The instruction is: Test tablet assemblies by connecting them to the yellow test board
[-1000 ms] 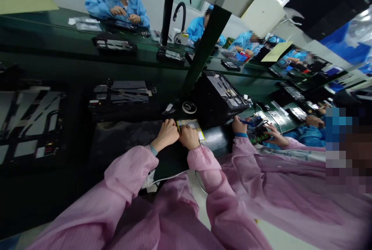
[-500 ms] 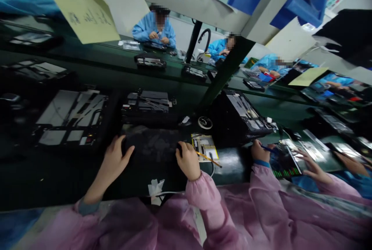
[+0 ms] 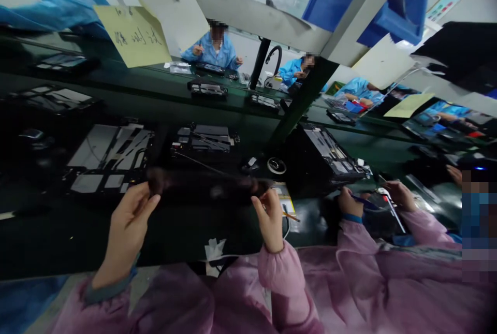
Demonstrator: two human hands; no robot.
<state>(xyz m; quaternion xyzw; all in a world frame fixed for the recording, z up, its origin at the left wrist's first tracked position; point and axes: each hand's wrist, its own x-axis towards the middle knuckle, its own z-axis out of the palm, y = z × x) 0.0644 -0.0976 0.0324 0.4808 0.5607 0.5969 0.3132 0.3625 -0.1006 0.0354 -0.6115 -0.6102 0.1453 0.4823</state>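
While the left hand [image 3: 130, 230] and right hand [image 3: 269, 220] pinch opposite ends of a long, blurred dark strip [image 3: 209, 185], it is lifted level above the green workbench [image 3: 39, 235], both hands' fingertips gripping it.

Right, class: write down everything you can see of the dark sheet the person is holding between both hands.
The dark sheet is black and looks thin, but it is seen almost edge-on and blurred, so its material and surface detail cannot be told. It lies roughly level, with its ends held by the left hand and the right hand. It is lifted above the dark workbench and does not appear to touch it.
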